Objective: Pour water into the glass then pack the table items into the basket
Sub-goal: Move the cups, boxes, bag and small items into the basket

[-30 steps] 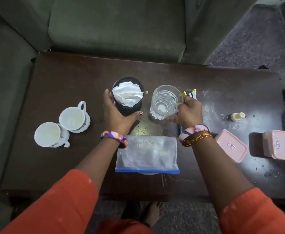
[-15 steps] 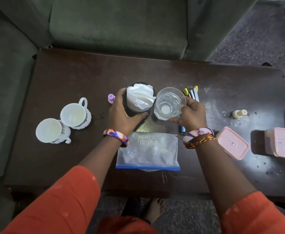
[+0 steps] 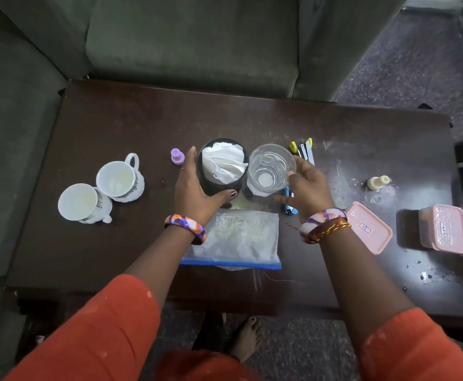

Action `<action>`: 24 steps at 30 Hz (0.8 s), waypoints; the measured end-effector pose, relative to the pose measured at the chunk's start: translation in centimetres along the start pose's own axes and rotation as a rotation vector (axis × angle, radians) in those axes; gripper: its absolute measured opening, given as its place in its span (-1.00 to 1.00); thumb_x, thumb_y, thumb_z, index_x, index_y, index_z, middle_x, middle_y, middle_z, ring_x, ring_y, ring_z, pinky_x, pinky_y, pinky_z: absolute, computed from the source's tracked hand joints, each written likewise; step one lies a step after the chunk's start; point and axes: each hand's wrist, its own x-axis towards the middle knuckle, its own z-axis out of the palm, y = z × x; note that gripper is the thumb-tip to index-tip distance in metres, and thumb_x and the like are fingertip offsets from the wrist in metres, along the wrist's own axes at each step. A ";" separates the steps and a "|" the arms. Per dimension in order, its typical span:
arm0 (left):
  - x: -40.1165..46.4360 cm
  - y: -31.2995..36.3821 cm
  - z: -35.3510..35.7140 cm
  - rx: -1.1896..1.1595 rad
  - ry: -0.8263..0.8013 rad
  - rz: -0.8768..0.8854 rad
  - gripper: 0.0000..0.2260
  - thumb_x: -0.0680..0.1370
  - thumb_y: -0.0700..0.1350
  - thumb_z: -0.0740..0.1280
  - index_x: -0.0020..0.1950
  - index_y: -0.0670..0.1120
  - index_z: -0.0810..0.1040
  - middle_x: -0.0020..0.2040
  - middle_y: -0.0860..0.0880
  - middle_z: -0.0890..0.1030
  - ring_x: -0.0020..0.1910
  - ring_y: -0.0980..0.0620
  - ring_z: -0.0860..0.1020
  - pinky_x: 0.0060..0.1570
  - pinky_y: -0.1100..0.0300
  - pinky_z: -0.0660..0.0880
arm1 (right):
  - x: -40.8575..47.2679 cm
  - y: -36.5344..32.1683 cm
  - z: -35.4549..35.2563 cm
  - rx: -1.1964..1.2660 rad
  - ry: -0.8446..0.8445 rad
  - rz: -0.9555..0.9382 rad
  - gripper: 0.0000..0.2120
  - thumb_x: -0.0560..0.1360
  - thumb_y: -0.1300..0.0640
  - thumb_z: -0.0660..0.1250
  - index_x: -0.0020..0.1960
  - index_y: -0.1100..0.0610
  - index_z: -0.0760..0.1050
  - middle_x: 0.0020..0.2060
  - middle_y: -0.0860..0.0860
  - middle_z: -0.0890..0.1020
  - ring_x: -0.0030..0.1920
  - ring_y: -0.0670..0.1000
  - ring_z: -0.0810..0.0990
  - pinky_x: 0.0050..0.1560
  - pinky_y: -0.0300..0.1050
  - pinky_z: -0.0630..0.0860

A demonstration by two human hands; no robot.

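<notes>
A clear glass (image 3: 270, 170) with a little water stands at the middle of the dark wooden table (image 3: 131, 127). My right hand (image 3: 308, 189) grips it from the right, thumb on the rim. Touching the glass on its left is a black round container (image 3: 219, 185) stuffed with white tissue (image 3: 223, 163). My left hand (image 3: 194, 193) wraps around it, thumb across the near side. A zip bag (image 3: 235, 237) with a blue seal lies flat just in front of both, between my wrists.
Two white mugs (image 3: 120, 178) (image 3: 82, 202) stand at the left, and a purple cap (image 3: 177, 156) beside my left hand. Pens (image 3: 303, 149) lie behind the glass. At the right are a cream bottle (image 3: 378, 182), a pink lid (image 3: 367, 226) and a pink box (image 3: 444, 229). A green sofa (image 3: 191, 42) borders the far edge.
My left hand has shifted the black container a little to the right against the glass, uncovering the purple cap. My right hand stays on the glass.
</notes>
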 end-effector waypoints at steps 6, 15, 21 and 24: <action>-4.0 0.2 -2.6 -0.015 0.118 0.021 -0.21 0.31 -0.21 0.53 0.46 -0.14 0.23 0.43 -0.10 0.37 0.35 0.09 0.35 0.33 0.15 0.34 | -2.0 3.2 0.1 -0.144 0.366 -0.219 -0.74 0.55 0.28 0.15 0.18 0.22 0.50 -0.04 0.02 0.57 0.03 0.02 0.55 0.20 0.14 0.50; -8.0 -4.5 -11.6 0.291 0.538 -0.028 -0.35 0.28 -0.18 0.50 0.32 -0.30 0.40 0.27 -0.32 0.47 0.21 -0.33 0.45 0.23 -0.06 0.36 | -10.5 8.6 7.2 -0.543 0.051 -0.806 -0.68 0.42 0.37 0.13 0.10 0.23 0.52 -0.04 0.14 0.59 -0.01 -0.09 0.43 0.05 -0.30 0.34; -3.6 -7.0 -17.8 0.579 0.139 -0.287 0.06 0.25 0.02 0.55 0.53 -0.03 -0.07 0.56 -0.11 -0.05 0.52 -0.16 0.03 0.44 -0.06 0.06 | -7.7 6.0 17.0 -1.286 -0.441 -0.842 -0.39 0.52 0.17 0.16 0.52 0.09 0.01 0.51 0.22 0.04 0.50 0.22 0.07 0.42 0.15 0.20; -1.1 -8.1 -19.7 0.729 -0.122 -0.259 0.09 0.24 0.02 0.55 0.53 0.02 -0.14 0.57 -0.05 -0.11 0.53 -0.14 -0.02 0.44 -0.11 0.07 | -4.9 4.3 21.6 -1.556 -0.456 -0.896 -0.35 0.56 0.10 0.15 0.52 -0.08 -0.15 0.53 0.14 -0.19 0.53 0.17 -0.12 0.42 0.26 0.03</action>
